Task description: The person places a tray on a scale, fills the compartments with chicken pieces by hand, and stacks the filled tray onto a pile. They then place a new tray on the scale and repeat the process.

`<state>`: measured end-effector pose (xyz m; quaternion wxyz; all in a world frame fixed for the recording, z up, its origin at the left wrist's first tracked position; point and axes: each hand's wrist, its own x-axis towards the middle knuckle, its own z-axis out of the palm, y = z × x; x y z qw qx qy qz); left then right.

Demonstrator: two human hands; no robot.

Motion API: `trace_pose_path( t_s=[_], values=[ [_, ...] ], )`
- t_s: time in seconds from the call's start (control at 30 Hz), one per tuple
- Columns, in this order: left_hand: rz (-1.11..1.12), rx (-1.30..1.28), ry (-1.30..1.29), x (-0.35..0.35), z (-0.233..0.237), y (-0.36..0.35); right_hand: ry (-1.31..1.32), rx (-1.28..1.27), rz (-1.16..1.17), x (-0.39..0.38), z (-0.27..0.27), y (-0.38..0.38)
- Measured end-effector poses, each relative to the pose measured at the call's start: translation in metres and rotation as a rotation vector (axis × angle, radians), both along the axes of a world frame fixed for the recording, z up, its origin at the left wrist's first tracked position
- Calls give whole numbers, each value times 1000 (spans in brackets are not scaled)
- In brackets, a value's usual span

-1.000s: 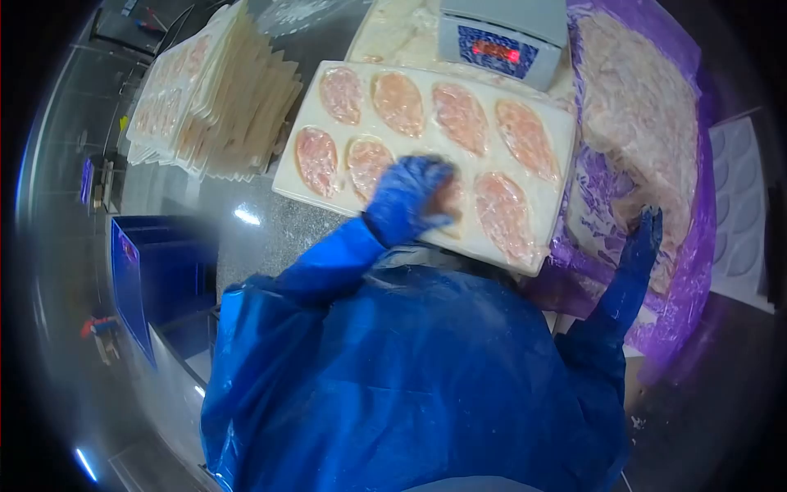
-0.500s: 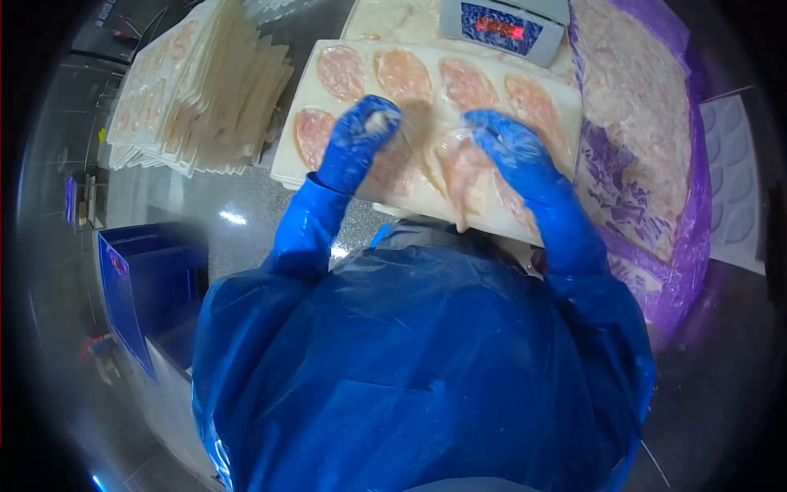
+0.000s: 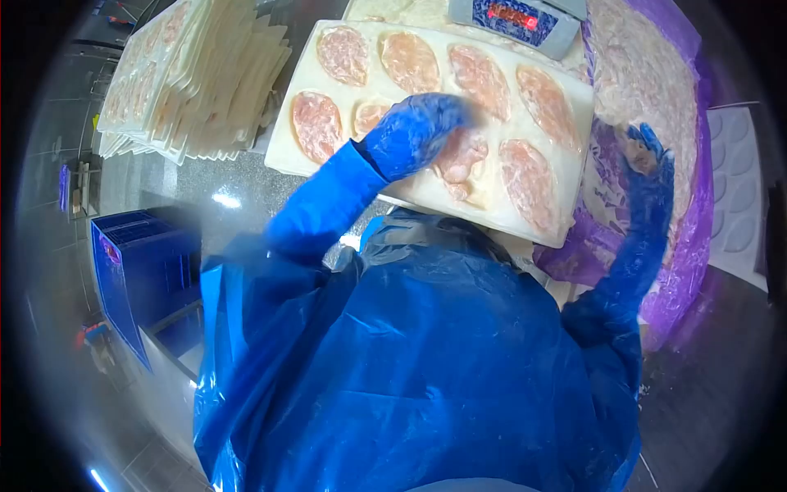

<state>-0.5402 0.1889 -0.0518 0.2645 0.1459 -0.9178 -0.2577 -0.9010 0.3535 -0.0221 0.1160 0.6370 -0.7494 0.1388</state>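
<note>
A white moulded tray [image 3: 288, 156] with oval hollows lies in front of me, most hollows filled with flat pale-pink raw meat, which looks like chicken. My left hand [image 3: 418, 131], in a wet blue glove, is over the tray's middle, its fingers smeared by motion and turned away. Just below it, a loose lump of chicken meat [image 3: 463, 156] sits in a front-row hollow, partly covered by the hand. Off to the right, my gloved right hand [image 3: 648, 154] is at the heap of raw chicken meat [image 3: 643, 70], fingers curled about a small pinkish piece.
A purple plastic liner [image 3: 697, 189] surrounds the heap. Behind the tray stands a scale [image 3: 525, 25] with a red lit display. Stacked filled trays [image 3: 205, 90] are at the left, a blue crate [image 3: 147, 262] below them. Another white moulded tray [image 3: 734, 180] is at far right.
My right hand has left the tray for the meat heap. My left hand has moved right, over the middle of the tray. The meat that hung over the front edge now lies bunched within its hollow.
</note>
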Motion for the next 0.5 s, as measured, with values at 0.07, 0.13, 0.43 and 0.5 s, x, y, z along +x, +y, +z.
trace_pose_path(
  t_s=[0.07, 0.13, 0.43, 0.5],
  values=[
    [-94, -182, -173, 17, -15, -2, -617, -137, -53, -21, -19, 11],
    [-2, -321, -261, 26, -13, -1, -1223, -294, -115, -24, -22, 11],
    [72, -213, -222, 29, -15, 10, -268, 181, 668, 151, -29, -23],
    [74, -278, -218, 31, -18, 11, -398, 245, 589, 155, -23, -22]
  ],
)
